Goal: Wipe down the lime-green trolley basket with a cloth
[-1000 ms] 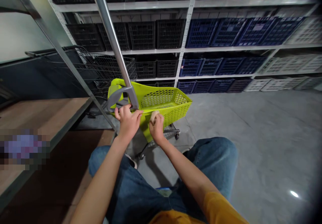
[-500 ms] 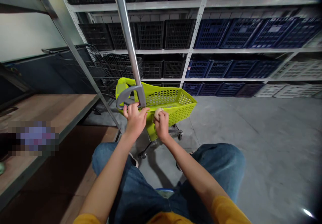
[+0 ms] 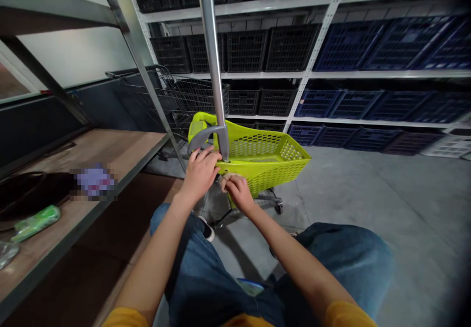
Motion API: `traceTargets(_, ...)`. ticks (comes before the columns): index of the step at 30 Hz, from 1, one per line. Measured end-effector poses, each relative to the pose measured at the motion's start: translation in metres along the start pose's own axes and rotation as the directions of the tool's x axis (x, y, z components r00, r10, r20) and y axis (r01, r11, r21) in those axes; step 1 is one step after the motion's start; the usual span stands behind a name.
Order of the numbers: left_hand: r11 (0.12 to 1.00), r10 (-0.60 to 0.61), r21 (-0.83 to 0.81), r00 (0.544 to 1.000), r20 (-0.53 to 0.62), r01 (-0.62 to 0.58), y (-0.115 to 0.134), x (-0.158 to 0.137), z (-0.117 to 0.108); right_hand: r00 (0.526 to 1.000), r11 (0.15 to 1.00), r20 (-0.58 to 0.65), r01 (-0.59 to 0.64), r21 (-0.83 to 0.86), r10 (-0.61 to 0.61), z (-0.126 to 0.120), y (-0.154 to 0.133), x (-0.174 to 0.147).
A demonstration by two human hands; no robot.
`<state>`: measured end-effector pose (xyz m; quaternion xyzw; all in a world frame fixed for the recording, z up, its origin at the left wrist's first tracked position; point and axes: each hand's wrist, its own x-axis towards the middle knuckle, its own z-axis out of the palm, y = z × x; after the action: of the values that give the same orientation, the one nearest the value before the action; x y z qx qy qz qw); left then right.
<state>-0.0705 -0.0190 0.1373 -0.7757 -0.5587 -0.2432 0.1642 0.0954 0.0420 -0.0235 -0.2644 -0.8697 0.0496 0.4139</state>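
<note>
A lime-green plastic shopping cart (image 3: 270,175) stands in front of my knees, its basket pierced with holes. A grey curved bracket (image 3: 222,143) and a tall metal pole (image 3: 210,37) rise at its near left end. My left hand (image 3: 201,174) grips the cart's rim beside the bracket, fingers laid over the edge. Just below the rim, my right hand (image 3: 240,193) is closed on a crumpled beige cloth (image 3: 225,179), which touches the cart's side. The fingertips of both hands are partly hidden.
To the left is a metal-framed wooden shelf (image 3: 128,143) with a green packet (image 3: 39,222) and a blurred-out purple item. Behind the cart, white racks (image 3: 324,74) hold black crates (image 3: 290,47) and blue crates (image 3: 346,45). A dark wire cart (image 3: 184,96) stands behind.
The view has swung left, so the cart appears farther right. My right hand with the cloth has moved down and left along the cart's side, nearer my left hand.
</note>
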Motion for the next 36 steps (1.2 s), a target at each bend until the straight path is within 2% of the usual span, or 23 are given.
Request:
traceTargets(3, 1.000, 0.019, 0.006, 1.000, -0.023, -0.019, 0.000, -0.002, 0.002, 0.997, 0.996, 0.015, 0.081, -0.034, -0.081, 0.004, 0.003, -0.011)
traceTargets(7, 1.000, 0.025, -0.013, 1.000, -0.007, -0.025, 0.000, -0.003, 0.002, 0.997, 1.000, -0.076, -0.009, -0.021, 0.007, -0.018, -0.002, 0.019)
traceTargets(10, 0.999, 0.037, -0.007, 0.999, 0.005, -0.037, -0.001, -0.005, 0.002, 0.997, 0.998, -0.081, -0.022, -0.052, 0.017, -0.019, -0.001, 0.026)
traceTargets(13, 0.998, 0.058, 0.020, 0.998, 0.002, -0.058, -0.002, -0.007, 0.003, 0.998, 0.992, 0.024, 0.065, -0.112, -0.063, 0.001, 0.012, -0.007)
traceTargets(15, 0.997, 0.069, 0.041, 0.998, -0.005, -0.069, -0.002, -0.008, 0.005, 0.978, 0.978, 0.147, 0.167, -0.127, -0.148, 0.015, 0.022, -0.036)
traceTargets(17, 0.995, 0.077, 0.057, 0.997, -0.011, -0.076, -0.002, -0.009, 0.007, 0.954, 0.961, 0.214, 0.240, -0.137, -0.207, 0.020, 0.030, -0.051)
traceTargets(19, 0.995, 0.082, 0.064, 0.996, -0.021, -0.081, -0.001, -0.009, 0.009, 0.960, 0.956, 0.171, 0.247, -0.160, -0.220, 0.015, 0.033, -0.045)
traceTargets(23, 0.996, 0.048, 0.071, 0.997, -0.063, -0.044, 0.004, -0.007, 0.014, 0.986, 0.973, -0.025, 0.157, -0.168, -0.164, -0.007, 0.026, 0.001)
traceTargets(25, 0.997, 0.015, 0.079, 0.997, -0.077, -0.009, 0.007, -0.006, 0.017, 0.989, 0.981, -0.077, 0.111, -0.159, -0.125, -0.008, 0.024, 0.010)
traceTargets(28, 0.996, -0.013, 0.090, 0.997, -0.070, 0.019, 0.010, -0.005, 0.018, 0.989, 0.982, -0.096, 0.092, -0.167, -0.109, 0.008, 0.026, -0.015)
traceTargets(32, 0.994, -0.013, 0.109, 0.999, -0.050, 0.018, 0.012, -0.004, 0.016, 0.977, 0.967, 0.102, 0.199, -0.156, -0.185, 0.026, 0.037, -0.062)
traceTargets(34, 0.992, -0.014, 0.127, 0.999, -0.043, 0.019, 0.012, -0.004, 0.015, 0.971, 0.970, 0.159, 0.201, -0.140, -0.178, 0.018, 0.047, -0.066)
traceTargets(36, 0.990, -0.016, 0.141, 0.999, -0.034, 0.020, 0.013, -0.005, 0.014, 0.985, 0.980, 0.114, 0.144, -0.140, -0.128, 0.000, 0.060, -0.057)
